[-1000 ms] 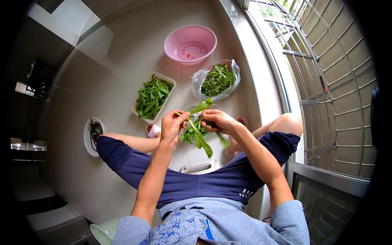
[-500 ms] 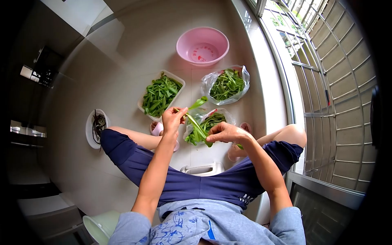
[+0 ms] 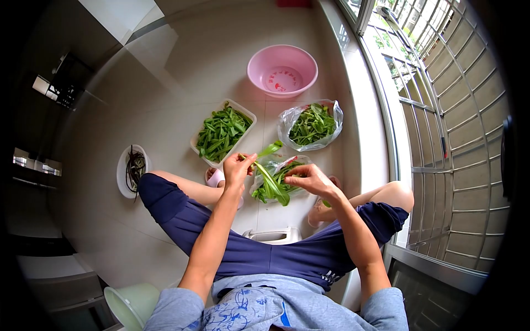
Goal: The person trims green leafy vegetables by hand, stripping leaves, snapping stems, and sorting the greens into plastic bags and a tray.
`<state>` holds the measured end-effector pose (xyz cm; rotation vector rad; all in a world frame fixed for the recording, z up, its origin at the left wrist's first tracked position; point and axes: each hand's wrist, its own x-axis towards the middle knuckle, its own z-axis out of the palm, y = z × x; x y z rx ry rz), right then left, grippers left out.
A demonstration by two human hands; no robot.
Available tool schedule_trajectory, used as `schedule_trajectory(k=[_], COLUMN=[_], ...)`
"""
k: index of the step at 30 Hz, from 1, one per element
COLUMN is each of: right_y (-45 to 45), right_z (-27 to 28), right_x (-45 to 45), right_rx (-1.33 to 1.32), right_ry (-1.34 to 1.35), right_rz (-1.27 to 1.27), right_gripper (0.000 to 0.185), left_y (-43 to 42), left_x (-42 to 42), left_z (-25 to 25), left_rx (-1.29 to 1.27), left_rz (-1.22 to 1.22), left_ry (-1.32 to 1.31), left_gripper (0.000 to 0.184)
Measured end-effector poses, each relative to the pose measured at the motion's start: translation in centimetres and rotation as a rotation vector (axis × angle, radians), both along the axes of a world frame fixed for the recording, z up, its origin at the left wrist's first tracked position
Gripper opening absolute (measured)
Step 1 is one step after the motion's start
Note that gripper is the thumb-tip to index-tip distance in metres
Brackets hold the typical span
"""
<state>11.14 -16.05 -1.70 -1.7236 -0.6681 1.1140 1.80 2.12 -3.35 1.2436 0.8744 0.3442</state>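
Note:
My left hand (image 3: 238, 169) is closed in a pinch on the stalk of a long leafy green (image 3: 269, 177). Its blades spread to the upper right and down towards my lap. Close by on the right is my right hand (image 3: 310, 180), thumb and forefinger slightly apart beside the leaf. A bit of green leaf (image 3: 327, 203) pokes out under its heel, seemingly held in the curled fingers, which are mostly hidden. Beneath both hands, a plastic bag of greens (image 3: 301, 160) lies on the floor between my feet, partly covered by the hands and the leaf.
Cut greens fill a white tray (image 3: 252, 122) ahead. Right of it stands another clear bag (image 3: 337, 129) of greens, with a pink basin (image 3: 254, 74) behind. A white dish (image 3: 122, 175) with dark strips sits left. A pale green bucket (image 3: 124, 306) is lower left; window bars (image 3: 436, 132) line the right.
My right hand's thumb and forefinger have come off the leaf and moved slightly right. The leaf now hangs from my left hand, its blades more spread. The whole view has shifted a little downward.

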Motion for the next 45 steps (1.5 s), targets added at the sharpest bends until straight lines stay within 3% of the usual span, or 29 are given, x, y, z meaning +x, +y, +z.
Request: schedule_trajectory(k=[1,3,7,16,23,25,29,33,42,45], right_y=[0.3,1.0,2.3,2.4,2.2,2.5,2.1,1.6,1.3,1.3], right_z=[-0.3,0.4,-0.9,-1.6,-1.9,-2.8,-2.7,-1.0,-2.1,-2.5], right_x=[-0.2,-1.1,-2.3,-1.8,-1.9,-2.0,-2.1,-1.4,-1.1,-0.9], right_rx=[0.091,0.16,0.239,0.243,0.155,0.256,0.266,0.285,0.333,0.263], right_ry=[-0.209,-0.217,-0.64,-0.68,-0.192,0.247,0.628,0.74,0.782,0.742], right_rz=[-0.102,-0.171,-0.172,-0.149,-0.28,-0.395,-0.473,-0.533,-0.183,-0.283], right_gripper=[0.028,0.025,0.019,0.013,0.018,0.018,0.013,0.011,0.012,0.012], left_y=[-0.1,-0.9,-2.7,-3.5,-3.0,-3.2,-3.2,-2.7,-3.1,-3.8], left_x=[0.0,0.0,0.7,1.0,0.7,0.8,0.9,0.7,0.9,1.3], left_z=[-0.1,-0.4,-0.4,0.3,-0.2,0.1,0.0,0.1,-0.1,-0.3], left_rx=[-0.001,0.033,0.049,0.08,-0.243,-0.28,-0.399,-0.5,-0.512,-0.476], left_rz=[-0.001,-0.052,-0.106,-0.209,-0.204,-0.199,-0.192,-0.147,-0.179,-0.19], left_ry=[0.0,-0.015,-0.014,-0.008,-0.122,-0.125,-0.181,-0.218,-0.234,-0.232], left_gripper=[0.013,0.014,0.015,0.012,0.01,0.01,0.01,0.011,0.012,0.012])
